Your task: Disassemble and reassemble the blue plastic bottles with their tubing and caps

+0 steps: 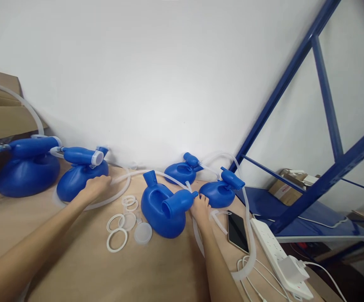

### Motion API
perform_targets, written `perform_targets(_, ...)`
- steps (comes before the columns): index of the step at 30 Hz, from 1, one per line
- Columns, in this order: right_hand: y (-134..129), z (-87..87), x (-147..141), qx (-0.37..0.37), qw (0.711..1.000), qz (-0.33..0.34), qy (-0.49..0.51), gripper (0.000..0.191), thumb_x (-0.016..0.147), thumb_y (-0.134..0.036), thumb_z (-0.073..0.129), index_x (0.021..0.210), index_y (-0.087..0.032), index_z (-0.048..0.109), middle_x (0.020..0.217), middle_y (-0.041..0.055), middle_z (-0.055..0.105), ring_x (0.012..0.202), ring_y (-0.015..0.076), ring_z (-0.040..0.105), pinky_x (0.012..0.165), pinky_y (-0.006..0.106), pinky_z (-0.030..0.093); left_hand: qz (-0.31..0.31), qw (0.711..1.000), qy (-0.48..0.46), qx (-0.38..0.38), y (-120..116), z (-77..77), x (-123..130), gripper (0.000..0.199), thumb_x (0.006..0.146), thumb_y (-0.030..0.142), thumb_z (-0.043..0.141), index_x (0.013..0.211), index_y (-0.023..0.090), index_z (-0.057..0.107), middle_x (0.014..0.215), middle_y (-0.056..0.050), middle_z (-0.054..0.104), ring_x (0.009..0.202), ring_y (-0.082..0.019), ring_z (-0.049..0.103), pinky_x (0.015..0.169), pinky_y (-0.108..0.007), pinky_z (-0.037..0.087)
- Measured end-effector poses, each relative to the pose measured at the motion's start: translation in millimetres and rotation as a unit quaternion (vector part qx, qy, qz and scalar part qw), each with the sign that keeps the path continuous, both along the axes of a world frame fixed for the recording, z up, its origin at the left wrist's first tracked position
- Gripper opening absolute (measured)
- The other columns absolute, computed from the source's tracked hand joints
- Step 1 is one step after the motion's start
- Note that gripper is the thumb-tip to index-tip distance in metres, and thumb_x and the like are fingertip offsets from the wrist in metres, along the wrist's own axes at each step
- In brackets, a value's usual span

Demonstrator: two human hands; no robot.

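Note:
A blue plastic urinal bottle (164,222) stands at the middle of the table with a blue funnel-shaped cup (178,203) lying across its top. My right hand (201,206) is beside the cup's narrow nozzle, its fingers closed around a translucent tube (197,237). To the left, my left hand (98,186) is closed on a length of clear tube (134,173) in front of another blue urinal bottle (74,182); its fingertips are partly hidden. White rings (117,240) and translucent disc lids (143,233) lie left of the middle bottle.
More blue urinal bottles stand at far left (27,178) and back right (218,195), (180,172). A phone (237,231), white cables and a power strip (279,256) lie at right. A blue metal rack (326,96) rises beyond; a cardboard box (2,100) stands far left.

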State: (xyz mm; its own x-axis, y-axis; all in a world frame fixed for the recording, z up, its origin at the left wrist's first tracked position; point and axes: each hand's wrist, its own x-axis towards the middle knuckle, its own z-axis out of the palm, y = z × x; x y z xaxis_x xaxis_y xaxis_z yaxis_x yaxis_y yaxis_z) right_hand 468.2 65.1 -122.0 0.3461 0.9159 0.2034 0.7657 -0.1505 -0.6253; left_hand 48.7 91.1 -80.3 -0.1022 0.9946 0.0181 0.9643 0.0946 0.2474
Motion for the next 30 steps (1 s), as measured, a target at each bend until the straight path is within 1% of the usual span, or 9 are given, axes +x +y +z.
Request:
perform_targets(4, 1.7, 7.5, 6.9, -0.041, 0.999, 0.004, -0.007, 0.027, 0.095, -0.026, 0.056, 0.12, -0.019, 0.064, 0.114, 0.0176, 0.072, 0.114, 0.0359, 0.068, 0.1, 0.048, 0.046, -0.017, 0.999, -0.031, 0.039, 0.9, 24.0, -11.9, 0.043, 0.089, 0.05, 0.051, 0.099, 0.015, 0.074, 0.109, -0.023, 0.077, 0.103, -0.044, 0.073, 0.087, -0.052, 0.056)
perform_targets(9, 12.9, 34.5, 32.1, 0.011, 0.999, 0.021, 0.046, 0.032, 0.095, -0.041, 0.053, 0.118, -0.022, 0.062, 0.111, 0.013, 0.074, 0.102, 0.0315, 0.072, 0.086, 0.039, 0.053, -0.058, 0.989, -0.101, 0.094, -1.7, 47.9, -22.5, 0.064, 0.093, 0.062, 0.045, 0.131, 0.014, 0.063, 0.099, -0.009, 0.078, 0.096, -0.03, 0.073, 0.092, -0.038, 0.056)
perform_targets(14, 14.4, 54.5, 45.9, 0.064, 0.985, 0.098, 0.123, 0.05, 0.087, -0.056, 0.055, 0.12, -0.019, 0.065, 0.098, 0.0083, 0.077, 0.083, 0.0266, 0.074, 0.075, 0.037, 0.057, -0.11, 0.98, -0.147, 0.078, 2.3, 37.9, -20.6, 0.074, 0.079, 0.064, 0.053, 0.133, 0.015, 0.064, 0.104, -0.01, 0.078, 0.097, -0.031, 0.074, 0.092, -0.038, 0.058)
perform_targets(20, 10.9, 55.5, 39.0, 0.104, 0.974, 0.128, 0.158, 0.041, 0.076, -0.058, 0.068, 0.094, -0.022, 0.071, 0.101, 0.009, 0.078, 0.099, 0.0313, 0.072, 0.091, 0.044, 0.055, -0.15, 0.975, -0.161, 0.024, 10.9, 18.0, -22.9, 0.076, 0.058, 0.045, 0.061, 0.129, 0.018, 0.069, 0.105, -0.011, 0.077, 0.101, -0.038, 0.073, 0.093, -0.045, 0.059)
perform_targets(23, 6.0, 69.7, 36.3, 0.126, 0.967, 0.118, 0.188, 0.05, 0.08, -0.063, 0.064, 0.107, -0.021, 0.067, 0.093, 0.007, 0.076, 0.086, 0.027, 0.072, 0.077, 0.038, 0.057, -0.145, 0.976, -0.165, 0.002, 14.8, 11.1, -27.8, 0.076, 0.055, 0.041, 0.059, 0.125, 0.016, 0.071, 0.105, -0.013, 0.077, 0.101, -0.04, 0.074, 0.093, -0.046, 0.059)
perform_targets(25, -3.2, 89.5, 37.9, 0.167, 0.948, 0.111, 0.246, 0.055, 0.085, -0.065, 0.06, 0.119, -0.022, 0.06, 0.077, 0.0001, 0.068, 0.061, 0.0189, 0.064, 0.058, 0.03, 0.052, -0.144, 0.975, -0.17, -0.012, 16.1, 6.5, -29.3, 0.076, 0.054, 0.039, 0.058, 0.126, 0.016, 0.07, 0.106, -0.013, 0.077, 0.101, -0.039, 0.074, 0.093, -0.045, 0.059)
perform_targets(27, -18.2, 114.3, 42.6, 0.243, 0.897, 0.117, 0.351, 0.049, 0.086, -0.061, 0.063, 0.119, -0.026, 0.056, 0.064, -0.0086, 0.052, 0.044, 0.0119, 0.046, 0.045, 0.025, 0.04, -0.148, 0.972, -0.179, -0.023, 15.9, 2.2, -28.5, 0.077, 0.056, 0.037, 0.058, 0.129, 0.015, 0.068, 0.109, -0.013, 0.078, 0.103, -0.038, 0.073, 0.093, -0.043, 0.059)
perform_targets(28, -27.2, 126.6, 45.7, 0.273, 0.863, 0.133, 0.403, 0.043, 0.085, -0.057, 0.064, 0.114, -0.027, 0.054, 0.062, -0.011, 0.046, 0.042, 0.0099, 0.04, 0.042, 0.022, 0.036, -0.152, 0.971, -0.184, -0.027, 15.3, 0.2, -27.3, 0.077, 0.058, 0.037, 0.058, 0.131, 0.014, 0.066, 0.112, -0.013, 0.077, 0.105, -0.036, 0.073, 0.094, -0.042, 0.058)
perform_targets(30, -45.8, 147.5, 50.9, 0.281, 0.816, 0.196, 0.466, 0.033, 0.084, -0.048, 0.064, 0.108, -0.028, 0.054, 0.068, -0.01, 0.047, 0.048, 0.0095, 0.045, 0.046, 0.021, 0.042, -0.163, 0.966, -0.196, -0.034, 13.1, -3.0, -24.2, 0.077, 0.063, 0.037, 0.058, 0.135, 0.013, 0.063, 0.116, -0.012, 0.077, 0.107, -0.033, 0.072, 0.096, -0.039, 0.057)
